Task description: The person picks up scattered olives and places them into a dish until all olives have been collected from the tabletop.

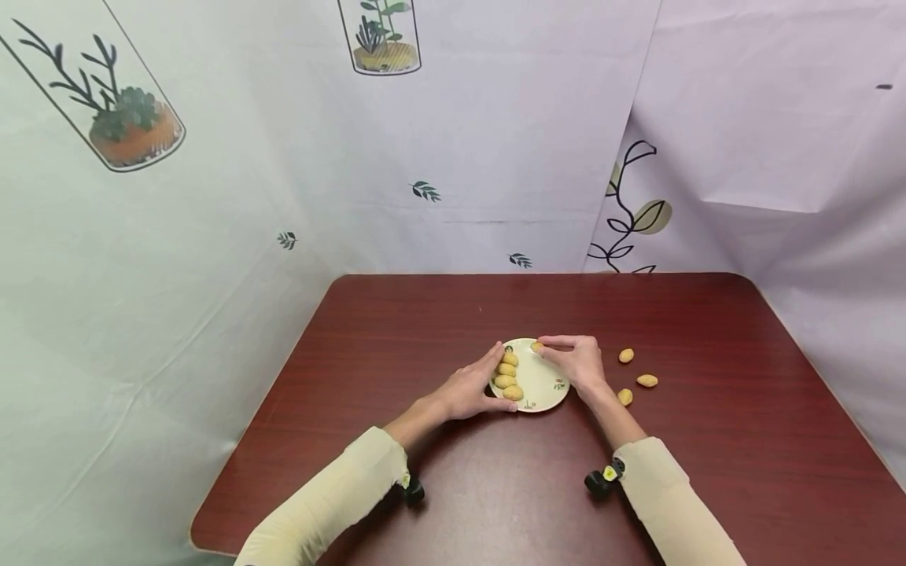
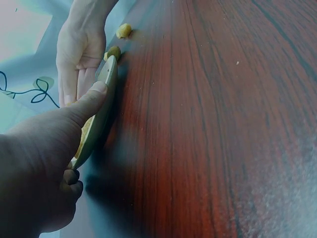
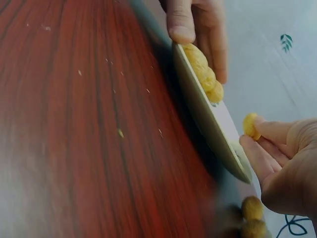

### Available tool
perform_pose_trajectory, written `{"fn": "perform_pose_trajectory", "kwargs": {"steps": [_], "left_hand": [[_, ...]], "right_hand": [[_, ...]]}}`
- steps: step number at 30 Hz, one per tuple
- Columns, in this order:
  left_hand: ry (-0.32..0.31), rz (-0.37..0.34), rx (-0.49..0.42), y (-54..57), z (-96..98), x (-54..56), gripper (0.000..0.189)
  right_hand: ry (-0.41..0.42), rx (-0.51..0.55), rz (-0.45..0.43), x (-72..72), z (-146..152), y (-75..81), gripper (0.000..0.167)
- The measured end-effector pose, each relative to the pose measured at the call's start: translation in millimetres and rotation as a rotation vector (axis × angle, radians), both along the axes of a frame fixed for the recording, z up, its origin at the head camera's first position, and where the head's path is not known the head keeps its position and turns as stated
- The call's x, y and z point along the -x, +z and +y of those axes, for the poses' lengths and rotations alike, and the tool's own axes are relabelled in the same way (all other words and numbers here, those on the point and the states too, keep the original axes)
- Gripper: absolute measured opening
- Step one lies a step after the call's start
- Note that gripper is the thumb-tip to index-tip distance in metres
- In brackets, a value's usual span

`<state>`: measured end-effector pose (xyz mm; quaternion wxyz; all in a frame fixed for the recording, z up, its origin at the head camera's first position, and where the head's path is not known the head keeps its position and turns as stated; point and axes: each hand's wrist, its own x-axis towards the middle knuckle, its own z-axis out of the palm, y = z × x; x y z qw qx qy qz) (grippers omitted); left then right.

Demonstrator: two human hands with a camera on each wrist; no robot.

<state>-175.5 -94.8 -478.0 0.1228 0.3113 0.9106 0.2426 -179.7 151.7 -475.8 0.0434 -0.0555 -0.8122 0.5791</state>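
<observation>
A round white plate (image 1: 541, 381) with small printed motifs sits on the table. My left hand (image 1: 467, 391) grips its left side, with the thumb on the near rim and the fingers along the far left edge. Several small yellow wrinkled oval pieces (image 1: 506, 381) lie in a row on the plate beside the left fingers. Above the far part of the plate, my right hand (image 1: 582, 365) pinches another yellow oval piece (image 3: 251, 126) between thumb and fingertips. In the left wrist view, the left thumb (image 2: 91, 101) partly hides the pieces.
To the right of the plate, three more yellow pieces (image 1: 647, 380) lie loose on the dark red wooden table (image 1: 396, 330). White printed cloth (image 1: 481, 220) hangs behind the table and at both sides.
</observation>
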Motion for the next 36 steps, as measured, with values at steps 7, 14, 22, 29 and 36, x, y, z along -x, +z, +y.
{"fn": "perform_pose_trajectory", "kwargs": {"steps": [7,14,22,29,36], "left_hand": [[0.001,0.017,-0.006,0.6,-0.4,0.1,0.113],[-0.003,0.033,-0.006,0.5,0.1,-0.3,0.113],[0.003,0.041,0.007,-0.9,0.2,-1.1,0.113],[0.005,0.045,0.012,-1.0,-0.3,-0.9,0.113],[0.006,0.045,0.012,-0.7,0.4,-1.7,0.113]], "right_hand": [[-0.016,-0.121,0.020,2.1,-18,-3.6,0.021],[-0.031,-0.164,0.060,3.5,-30,-7.6,0.020],[-0.064,-0.159,0.090,1.4,-38,-9.9,0.022],[0.003,-0.178,0.090,-3.2,-37,-10.6,0.027],[0.004,-0.200,0.118,-5.7,-37,-12.6,0.023]]}}
